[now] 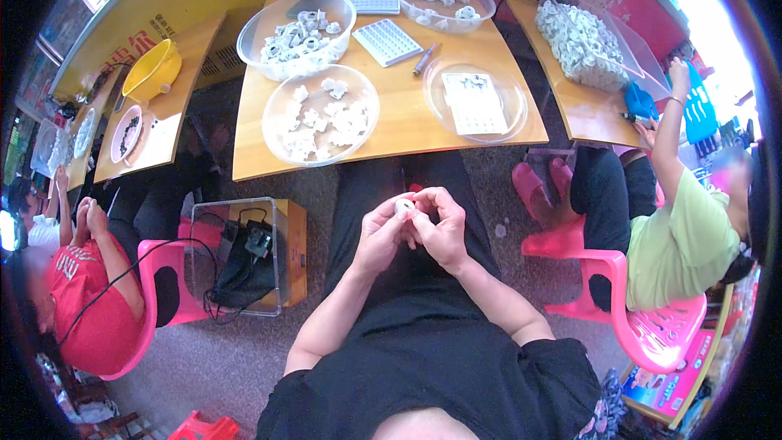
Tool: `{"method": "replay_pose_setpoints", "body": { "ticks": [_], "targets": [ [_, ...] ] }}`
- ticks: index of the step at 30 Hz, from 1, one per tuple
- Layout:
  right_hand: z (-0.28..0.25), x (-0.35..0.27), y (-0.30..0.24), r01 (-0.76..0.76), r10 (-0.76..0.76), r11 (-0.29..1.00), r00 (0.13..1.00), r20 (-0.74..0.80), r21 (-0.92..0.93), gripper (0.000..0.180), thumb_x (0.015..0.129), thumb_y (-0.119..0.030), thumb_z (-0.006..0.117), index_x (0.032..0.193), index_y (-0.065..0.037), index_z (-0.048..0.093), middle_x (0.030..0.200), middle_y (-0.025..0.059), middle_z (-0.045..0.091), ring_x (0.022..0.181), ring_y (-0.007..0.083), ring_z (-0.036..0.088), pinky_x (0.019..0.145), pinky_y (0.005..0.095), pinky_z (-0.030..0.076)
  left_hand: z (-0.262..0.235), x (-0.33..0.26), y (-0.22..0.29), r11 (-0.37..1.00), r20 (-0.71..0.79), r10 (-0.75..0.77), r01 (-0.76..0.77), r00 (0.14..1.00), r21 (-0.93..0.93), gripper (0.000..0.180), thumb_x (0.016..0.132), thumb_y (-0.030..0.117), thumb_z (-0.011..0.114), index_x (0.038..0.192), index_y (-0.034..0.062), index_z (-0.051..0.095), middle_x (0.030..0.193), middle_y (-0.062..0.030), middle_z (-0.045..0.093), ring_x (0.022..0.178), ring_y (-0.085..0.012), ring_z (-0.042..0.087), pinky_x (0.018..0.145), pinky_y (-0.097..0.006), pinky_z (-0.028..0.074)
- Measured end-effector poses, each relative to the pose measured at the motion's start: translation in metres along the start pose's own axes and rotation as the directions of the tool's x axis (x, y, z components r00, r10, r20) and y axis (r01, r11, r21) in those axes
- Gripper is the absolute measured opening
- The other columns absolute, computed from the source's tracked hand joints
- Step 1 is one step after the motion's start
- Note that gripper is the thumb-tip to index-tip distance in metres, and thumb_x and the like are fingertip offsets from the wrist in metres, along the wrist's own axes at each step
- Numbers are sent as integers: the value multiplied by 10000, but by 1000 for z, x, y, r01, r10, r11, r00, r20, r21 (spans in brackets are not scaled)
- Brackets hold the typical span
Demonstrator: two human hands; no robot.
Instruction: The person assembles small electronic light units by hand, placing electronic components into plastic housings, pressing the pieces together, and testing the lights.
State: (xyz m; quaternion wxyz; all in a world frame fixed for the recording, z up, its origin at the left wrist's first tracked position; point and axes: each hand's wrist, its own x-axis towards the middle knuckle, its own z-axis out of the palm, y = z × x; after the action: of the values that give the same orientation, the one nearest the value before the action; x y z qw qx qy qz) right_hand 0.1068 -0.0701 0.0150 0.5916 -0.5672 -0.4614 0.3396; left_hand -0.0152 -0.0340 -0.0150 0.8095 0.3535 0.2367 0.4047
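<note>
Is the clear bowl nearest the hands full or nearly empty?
Partly filled. The clear bowl holds a loose single layer of small white pieces, with bare bottom showing between them. Both hands pinch one white piece over the lap.

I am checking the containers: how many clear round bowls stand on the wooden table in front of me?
4: far-left bowl, near-left bowl, far-right bowl, near-right bowl. More may be hidden outside the view.

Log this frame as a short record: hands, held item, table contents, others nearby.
left hand: pinching a small white ring from its left
right hand: fingers on the same ring, from its right
table: clear bowls of white parts, a shallow dish of white pieces, white grid trays, a pen
others: seated person in red at left, one in green at right
</note>
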Motion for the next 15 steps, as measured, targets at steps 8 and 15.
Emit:
{"method": "replay_pose_setpoints", "body": {
  "ticks": [8,15],
  "targets": [
    [-9,1,11,46,-44,998,997,57,-30,116,808,82,604,884,-4,592,747,4,560,654,54,529,596,216,446,-4,0,-6,980,21,31,-34,999,198,271,977,136,487,1213,24,562,792,-28,633,617,-83,598,521,-206,484],
    [-19,5,10,61,-61,998,985,164,2,96,813,109,596,820,14,592,747,36,552,611,76,569,543,216,448,-2,-1,-1,930,83,31,-59,996,362,292,986,104,465,1257,17,529,799,-28,614,640,-86,598,544,-206,484]
  ]
}}
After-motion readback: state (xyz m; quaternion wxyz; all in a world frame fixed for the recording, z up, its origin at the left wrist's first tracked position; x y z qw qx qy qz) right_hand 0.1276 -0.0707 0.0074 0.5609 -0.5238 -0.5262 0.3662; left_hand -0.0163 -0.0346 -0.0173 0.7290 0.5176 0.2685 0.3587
